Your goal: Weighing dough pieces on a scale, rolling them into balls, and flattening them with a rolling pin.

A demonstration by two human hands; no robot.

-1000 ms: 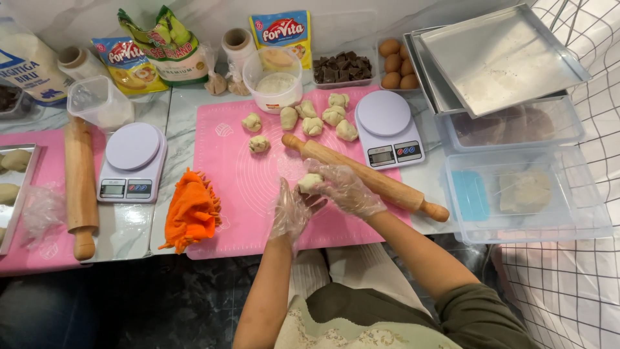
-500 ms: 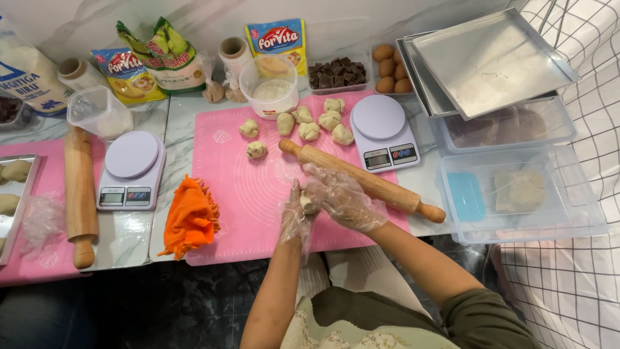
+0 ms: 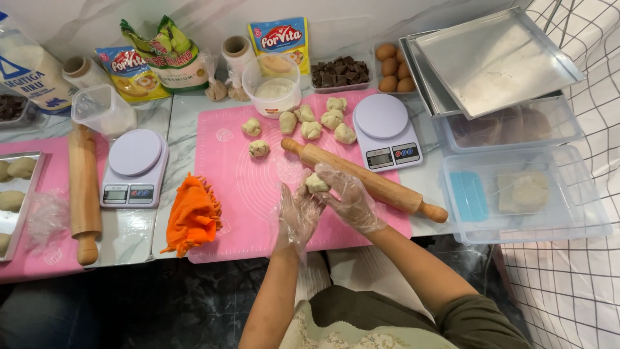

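Soft dough ball [image 3: 316, 183] cupped between my gloved left hand [image 3: 296, 216] and right hand [image 3: 349, 197] (light, squishy), so I'm pinching gently at its sides.

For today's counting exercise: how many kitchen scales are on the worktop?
2. One white scale sits left of the pink mat, beside the orange cloth; the other scale sits at the mat's right, by the rolling pin.

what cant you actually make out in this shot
- Small pale dough lump, head view: mostly wrapped by the gloved left hand and gloved right hand, so its shape is unclear.
- Metal tray of dough pieces, head view: cut off by the left edge.
- Contents of the clear lidded plastic box, head view: blurred by the lid and covered by the steel baking trays.
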